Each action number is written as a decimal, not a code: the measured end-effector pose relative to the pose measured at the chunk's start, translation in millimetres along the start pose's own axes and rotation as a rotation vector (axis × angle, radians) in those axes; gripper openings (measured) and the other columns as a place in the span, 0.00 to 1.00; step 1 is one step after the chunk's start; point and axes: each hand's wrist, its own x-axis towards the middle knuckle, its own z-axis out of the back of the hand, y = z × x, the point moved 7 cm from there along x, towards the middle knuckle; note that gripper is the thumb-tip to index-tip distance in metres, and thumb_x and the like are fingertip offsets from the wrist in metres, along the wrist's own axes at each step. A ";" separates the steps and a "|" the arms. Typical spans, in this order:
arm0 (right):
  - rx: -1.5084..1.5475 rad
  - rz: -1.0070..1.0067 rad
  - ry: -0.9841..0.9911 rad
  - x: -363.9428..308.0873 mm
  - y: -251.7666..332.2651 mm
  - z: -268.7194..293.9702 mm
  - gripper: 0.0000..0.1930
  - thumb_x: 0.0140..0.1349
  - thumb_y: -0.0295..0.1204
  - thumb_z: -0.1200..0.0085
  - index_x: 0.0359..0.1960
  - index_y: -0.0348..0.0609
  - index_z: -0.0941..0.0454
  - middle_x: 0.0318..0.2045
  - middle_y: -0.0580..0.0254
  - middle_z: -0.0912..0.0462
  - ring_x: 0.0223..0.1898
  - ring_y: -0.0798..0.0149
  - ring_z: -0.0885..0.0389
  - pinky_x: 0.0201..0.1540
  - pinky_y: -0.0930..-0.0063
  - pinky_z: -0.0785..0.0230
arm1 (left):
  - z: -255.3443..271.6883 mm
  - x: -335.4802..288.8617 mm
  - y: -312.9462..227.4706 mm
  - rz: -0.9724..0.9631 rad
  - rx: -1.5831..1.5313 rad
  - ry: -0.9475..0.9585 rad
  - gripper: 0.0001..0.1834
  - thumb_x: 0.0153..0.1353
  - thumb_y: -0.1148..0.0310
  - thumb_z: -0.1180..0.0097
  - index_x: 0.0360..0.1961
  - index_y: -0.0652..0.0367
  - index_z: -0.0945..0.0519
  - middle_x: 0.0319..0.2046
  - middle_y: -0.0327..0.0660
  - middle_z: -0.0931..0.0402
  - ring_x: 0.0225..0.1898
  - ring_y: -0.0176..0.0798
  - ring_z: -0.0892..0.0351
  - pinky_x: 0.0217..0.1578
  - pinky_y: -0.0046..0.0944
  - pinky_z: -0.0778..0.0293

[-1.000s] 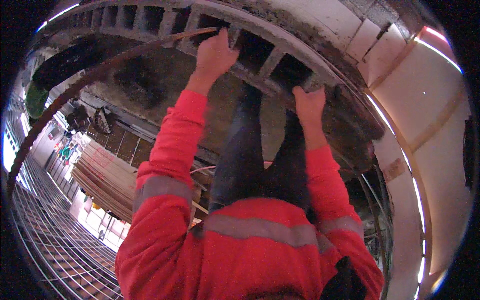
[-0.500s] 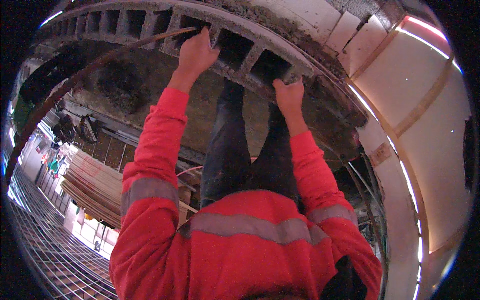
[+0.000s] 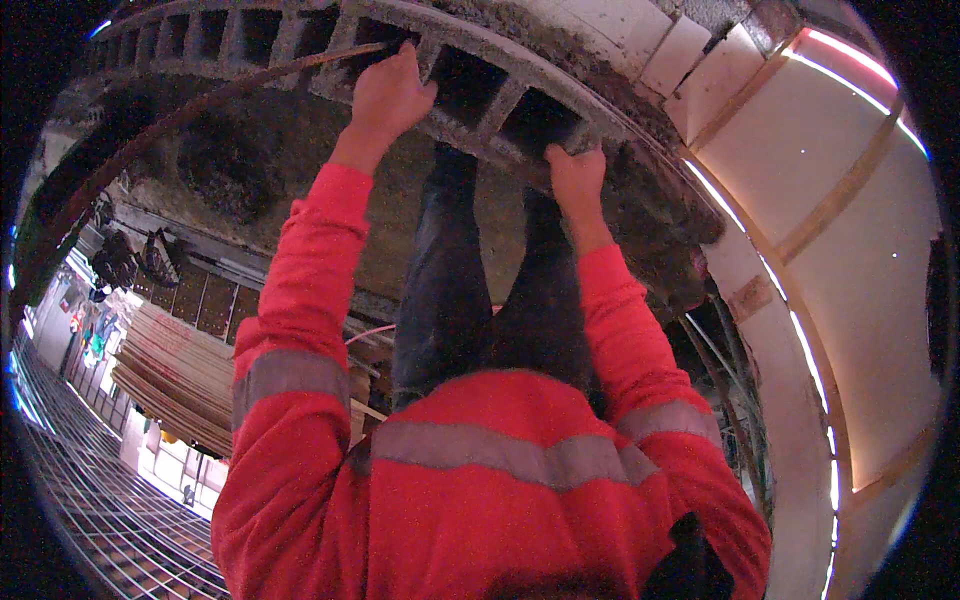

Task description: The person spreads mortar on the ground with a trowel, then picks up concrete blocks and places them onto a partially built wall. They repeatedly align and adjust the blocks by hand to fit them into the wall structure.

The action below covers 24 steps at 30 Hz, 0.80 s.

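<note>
Both my hands are closed on the edges of a grey hollow concrete block (image 3: 500, 108) at the right end of a row of such blocks (image 3: 224, 42). My left hand (image 3: 388, 95) wraps the block's wall beside a dark cavity, its thumb and index finger close to the tip of a long rusty steel bar (image 3: 200, 114). Further right, my right hand (image 3: 577, 185) grips the block's near right end, thumb on top; its other fingers are hidden below. The block lies level with the row, its cavities facing up.
The bar arcs across the left side. Stacked boards (image 3: 170, 375) and a steel mesh (image 3: 110, 510) are at the lower left. A pale panel with wooden battens (image 3: 850, 330) stands at the right. Thin rods (image 3: 725, 370) lean near my right arm.
The view has shifted slightly. Both hands keep their hold on the block, and I see no clear movement of the block against the row.
</note>
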 end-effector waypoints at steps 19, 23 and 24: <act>-0.160 -0.024 0.020 3.7 1.6 -0.5 0.23 0.41 0.31 0.39 0.39 0.32 0.28 0.37 0.46 0.21 0.40 0.45 0.23 0.46 0.59 0.32 | -4.0 -2.8 7.5 0.066 -0.002 -0.016 0.24 0.46 0.59 0.40 0.39 0.66 0.31 0.29 0.54 0.23 0.35 0.57 0.23 0.37 0.52 0.27; -0.249 -0.124 0.031 5.0 -11.3 0.5 0.26 0.42 0.32 0.38 0.42 0.30 0.30 0.38 0.43 0.22 0.42 0.43 0.24 0.49 0.61 0.33 | -2.8 -2.9 5.9 0.044 -0.018 -0.017 0.26 0.47 0.59 0.40 0.41 0.67 0.30 0.29 0.55 0.23 0.35 0.57 0.22 0.37 0.51 0.27; -0.212 -0.078 0.007 5.1 -8.8 1.0 0.26 0.42 0.32 0.38 0.43 0.29 0.30 0.39 0.42 0.22 0.43 0.43 0.24 0.50 0.61 0.33 | -3.7 -2.2 5.2 0.050 -0.025 -0.023 0.26 0.47 0.59 0.40 0.41 0.67 0.30 0.29 0.55 0.23 0.35 0.57 0.22 0.36 0.51 0.27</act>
